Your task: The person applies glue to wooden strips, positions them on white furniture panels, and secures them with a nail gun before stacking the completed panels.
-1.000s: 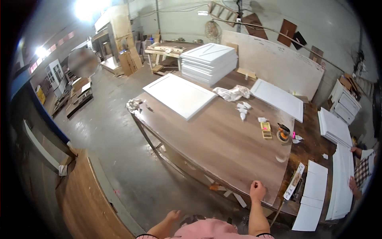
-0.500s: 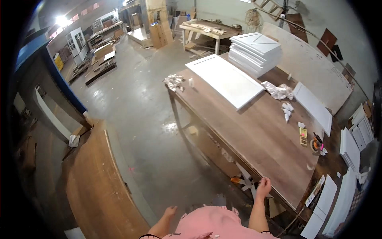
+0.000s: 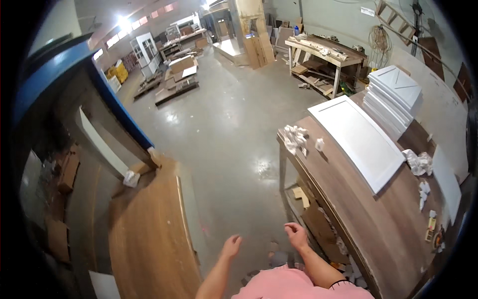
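Observation:
My left hand (image 3: 232, 246) is in front of me over the grey floor, its fingers loosely curled, with nothing visible in them. To its right my right hand (image 3: 297, 235) hangs just off the long edge of a brown-topped worktable (image 3: 343, 199), fingers curled in and no object showing. Neither hand touches anything I can see. On the worktable lies a white framed panel (image 3: 359, 142), with a stack of white panels (image 3: 393, 99) behind it. Crumpled whitish cloth (image 3: 295, 138) sits at the table's far left corner, beside a small white lump (image 3: 319, 144).
To my left is a low brown board surface (image 3: 149, 239) beside a blue-edged frame (image 3: 119, 104). Grey floor (image 3: 224, 149) runs between it and the worktable. Farther off stand a wooden bench (image 3: 323, 50) and stacked boards (image 3: 179, 82). Scraps lie under the worktable.
My view has swung left, so the worktable sits farther right and lower. My right hand has come away from the table edge, and both hands are now closer together in front of me.

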{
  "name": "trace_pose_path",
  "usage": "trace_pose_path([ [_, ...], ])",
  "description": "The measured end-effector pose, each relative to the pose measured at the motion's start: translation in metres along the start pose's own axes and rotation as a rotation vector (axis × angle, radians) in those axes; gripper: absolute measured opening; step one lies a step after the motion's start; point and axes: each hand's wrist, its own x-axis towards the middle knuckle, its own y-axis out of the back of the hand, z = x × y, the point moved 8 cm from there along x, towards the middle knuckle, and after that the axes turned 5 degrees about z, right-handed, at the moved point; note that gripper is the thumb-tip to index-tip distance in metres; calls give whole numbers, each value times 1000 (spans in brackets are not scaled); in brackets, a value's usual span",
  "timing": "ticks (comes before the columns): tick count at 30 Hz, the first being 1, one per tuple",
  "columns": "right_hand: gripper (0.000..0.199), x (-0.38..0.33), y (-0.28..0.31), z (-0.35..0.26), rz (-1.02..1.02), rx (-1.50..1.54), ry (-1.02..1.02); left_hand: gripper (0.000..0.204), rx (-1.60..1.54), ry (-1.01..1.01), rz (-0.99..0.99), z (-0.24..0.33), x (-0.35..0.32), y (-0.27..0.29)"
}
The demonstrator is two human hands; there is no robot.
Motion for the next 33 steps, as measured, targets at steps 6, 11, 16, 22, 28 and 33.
trace_pose_path([
  [6,29,89,-212,-95,-551,11,-2,53,-1,845,220,-215,-31,88],
  [11,32,185,-320,-152,-906,15,1,55,-87,1096,82,-205,19,89],
  [16,33,342,-370,-166,-678,3,-240,58,-40,1046,-129,-182,203,80],
  [22,29,522,-383,-207,-363,131,-214,60,320,617,-280,-94,582,138],
  [28,25,679,-345,-227,-15,358,-160,46,334,35,18,158,974,188],
  [33,26,824,-292,-229,110,346,-168,21,-212,66,-21,263,1113,80],
])
